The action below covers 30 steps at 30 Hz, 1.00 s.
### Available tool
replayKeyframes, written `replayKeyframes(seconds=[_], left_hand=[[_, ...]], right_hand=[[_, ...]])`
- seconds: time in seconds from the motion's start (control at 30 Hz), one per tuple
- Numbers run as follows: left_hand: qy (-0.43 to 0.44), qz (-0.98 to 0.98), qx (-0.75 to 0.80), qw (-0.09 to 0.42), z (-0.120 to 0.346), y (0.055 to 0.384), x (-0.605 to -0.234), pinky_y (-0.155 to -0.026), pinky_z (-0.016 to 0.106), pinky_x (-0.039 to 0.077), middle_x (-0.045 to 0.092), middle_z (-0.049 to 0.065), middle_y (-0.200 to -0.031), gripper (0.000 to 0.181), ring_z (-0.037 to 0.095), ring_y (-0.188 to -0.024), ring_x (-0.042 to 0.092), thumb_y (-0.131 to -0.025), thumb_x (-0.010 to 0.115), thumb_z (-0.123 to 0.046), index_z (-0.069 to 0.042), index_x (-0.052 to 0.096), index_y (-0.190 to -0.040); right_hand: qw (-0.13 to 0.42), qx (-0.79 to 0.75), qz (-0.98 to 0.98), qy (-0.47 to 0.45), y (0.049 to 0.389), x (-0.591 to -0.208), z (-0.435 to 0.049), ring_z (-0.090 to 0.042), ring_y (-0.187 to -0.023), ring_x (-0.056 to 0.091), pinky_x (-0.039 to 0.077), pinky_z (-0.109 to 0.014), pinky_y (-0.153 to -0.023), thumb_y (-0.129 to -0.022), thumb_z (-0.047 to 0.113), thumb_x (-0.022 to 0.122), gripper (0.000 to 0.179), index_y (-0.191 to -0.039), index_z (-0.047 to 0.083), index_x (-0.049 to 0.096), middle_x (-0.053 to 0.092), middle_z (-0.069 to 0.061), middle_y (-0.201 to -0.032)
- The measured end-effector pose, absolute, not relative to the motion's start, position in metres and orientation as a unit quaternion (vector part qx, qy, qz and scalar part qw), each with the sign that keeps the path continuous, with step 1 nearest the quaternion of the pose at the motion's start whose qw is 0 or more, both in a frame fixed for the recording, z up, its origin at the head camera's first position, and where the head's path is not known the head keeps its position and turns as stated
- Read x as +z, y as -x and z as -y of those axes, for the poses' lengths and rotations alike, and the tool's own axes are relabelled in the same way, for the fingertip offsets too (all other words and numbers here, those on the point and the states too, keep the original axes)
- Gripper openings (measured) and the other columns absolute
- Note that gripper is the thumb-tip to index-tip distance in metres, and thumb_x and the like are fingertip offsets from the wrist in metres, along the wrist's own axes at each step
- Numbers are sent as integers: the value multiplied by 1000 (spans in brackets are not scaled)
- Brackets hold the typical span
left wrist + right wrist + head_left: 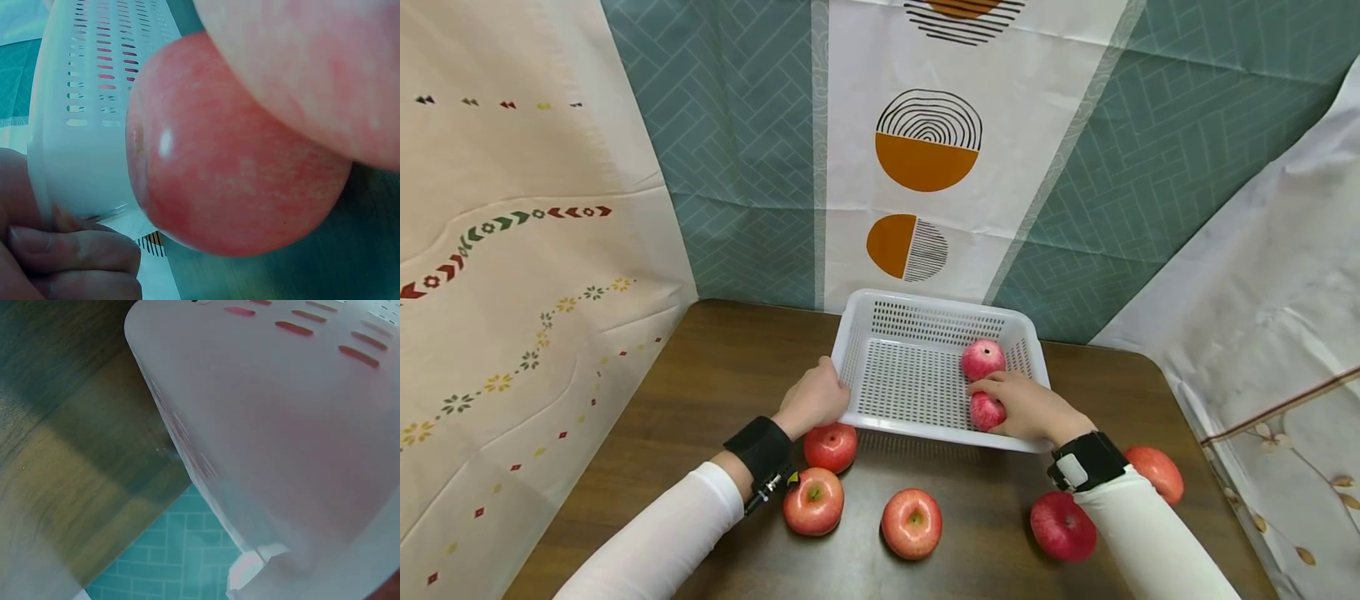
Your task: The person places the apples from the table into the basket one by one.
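A white plastic basket (pixel 917 427) with slotted walls stands at the back of the table. My left hand (pixel 818 393) grips its rim at the front left corner; in the left wrist view the curled fingers (pixel 94 253) show at the basket's edge. Over the front right of the basket, my right hand (pixel 1028 407) holds a red apple (pixel 985 412) inside it. Another apple (pixel 983 359) sits just behind that one, by the right wall. In the right wrist view the basket wall (pixel 269 437) hides the fingers.
Close below my left hand lie two apples, one (pixel 831 450) against the basket and one (pixel 814 502) nearer. A third apple (pixel 912 523) lies front and centre. Beside my right forearm are a dark red apple (pixel 1063 526) and a lighter one (pixel 1156 474). Patterned cloth (pixel 745 167) hangs behind the table.
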<state>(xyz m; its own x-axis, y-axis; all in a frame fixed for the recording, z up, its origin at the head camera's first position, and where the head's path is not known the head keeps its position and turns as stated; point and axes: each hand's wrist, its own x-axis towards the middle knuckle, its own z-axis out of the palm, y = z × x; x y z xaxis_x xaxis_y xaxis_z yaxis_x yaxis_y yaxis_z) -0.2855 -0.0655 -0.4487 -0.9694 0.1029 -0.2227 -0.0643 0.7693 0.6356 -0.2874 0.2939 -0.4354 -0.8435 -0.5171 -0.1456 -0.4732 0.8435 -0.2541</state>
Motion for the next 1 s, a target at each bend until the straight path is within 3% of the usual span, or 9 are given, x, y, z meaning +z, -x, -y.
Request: replayKeyframes(seconds=[0.47,1.0], left_hand=[[-12,-934,337,118,65,284,-448,-64,41,51,65,19,-104,50,29,-82,66,-101,59,-19,11,45,-138],[-6,-932,340,124,65,287,-447,-64,41,52,66,20,-105,49,29,-83,66,-101,58,-18,11,45,-138]], right_hand=[[134,-103,-949,265,293,-439,-291,-37,-127,59,50,-59,-106,-78,23,94,64,-137,13,71,66,-13,-135],[179,-126,-942,252,291,-433,-289,-38,-133,53,48,-63,-107,-72,16,97,75,-141,18,68,60,-13,-143]])
